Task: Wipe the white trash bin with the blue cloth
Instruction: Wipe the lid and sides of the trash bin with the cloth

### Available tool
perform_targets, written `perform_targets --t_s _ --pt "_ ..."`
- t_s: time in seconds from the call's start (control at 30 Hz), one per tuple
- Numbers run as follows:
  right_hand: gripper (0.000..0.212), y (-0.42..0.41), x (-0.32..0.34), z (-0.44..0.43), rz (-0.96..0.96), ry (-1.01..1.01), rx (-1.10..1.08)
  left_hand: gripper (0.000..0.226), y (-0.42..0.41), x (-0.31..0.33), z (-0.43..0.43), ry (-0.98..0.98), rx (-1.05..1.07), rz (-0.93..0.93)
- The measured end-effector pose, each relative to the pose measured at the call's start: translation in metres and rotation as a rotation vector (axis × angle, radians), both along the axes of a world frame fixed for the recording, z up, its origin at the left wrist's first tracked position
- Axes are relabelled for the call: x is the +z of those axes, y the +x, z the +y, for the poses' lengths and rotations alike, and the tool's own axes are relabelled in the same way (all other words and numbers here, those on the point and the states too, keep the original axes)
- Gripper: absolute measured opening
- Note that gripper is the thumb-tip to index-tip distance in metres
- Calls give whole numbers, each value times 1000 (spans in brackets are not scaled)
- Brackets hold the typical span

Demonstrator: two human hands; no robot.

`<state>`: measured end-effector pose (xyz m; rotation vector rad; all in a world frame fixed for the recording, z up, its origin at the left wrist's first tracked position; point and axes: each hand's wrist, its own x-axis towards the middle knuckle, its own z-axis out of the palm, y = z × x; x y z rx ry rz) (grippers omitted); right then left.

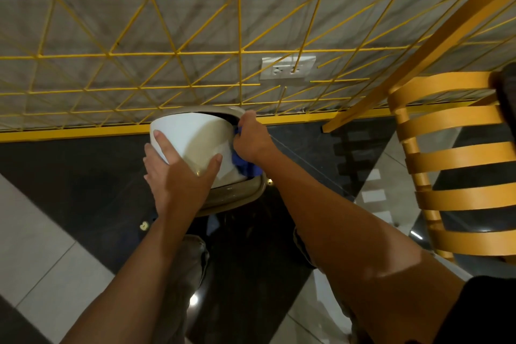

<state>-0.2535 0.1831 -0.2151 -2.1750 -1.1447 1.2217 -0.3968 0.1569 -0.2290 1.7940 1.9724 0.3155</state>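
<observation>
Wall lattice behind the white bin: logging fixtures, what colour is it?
Yellow; the metal wall lattice shows best in the head view.

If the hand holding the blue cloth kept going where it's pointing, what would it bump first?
Probably the grey rim of the white trash bin, which the right hand holding the blue cloth nearly touches. Just behind stands the yellow wall grid; depth is unclear.
</observation>
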Motion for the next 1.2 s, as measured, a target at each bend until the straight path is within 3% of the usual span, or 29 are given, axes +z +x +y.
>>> perform_targets --t_s 0.1,0.2,0.27,0.33,0.37,0.47,0.63,0.7,0.8,0.87,0.93,1.0,1.07,1.2 --pt "49 -2 3 4 41 -71 65 110 3 3 0 -19 22 -7" --pt "50 5 6 -4 54 -127 104 110 5 4 0 -24 34 -2" --pt "41 14 9 -9 63 -129 100 110 5 5 0 -32 32 4" --pt "13 23 8 -14 111 -75 37 110 5 5 0 -39 33 8" --pt "10 27 8 -16 147 -39 -26 111 5 5 0 -46 32 7" --pt "26 35 13 -24 387 19 -310 113 4 9 0 -61 20 20" --pt "21 44 45 -39 874 183 -618 111 6 19 -6 46 -42 102" --pt "17 42 57 -43 1023 242 -673 103 15 35 -8 82 -75 -23" --pt "8 30 70 -53 1172 238 -672 92 39 66 -24 -44 -127 -552" --pt "25 22 74 -62 1315 146 -631 76 53 83 -39 -124 -117 -844" --pt "34 17 73 -70 1396 116 -672 59 59 88 -48 -161 -13 -972" --pt "37 13 73 -79 1444 121 -722 49 56 89 -47 -198 108 -974" --pt "33 7 71 -83 1367 176 -700 35 46 89 -44 -175 128 -896" --pt "18 -6 59 -79 729 361 -480 22 31 85 -40 -12 28 -699"
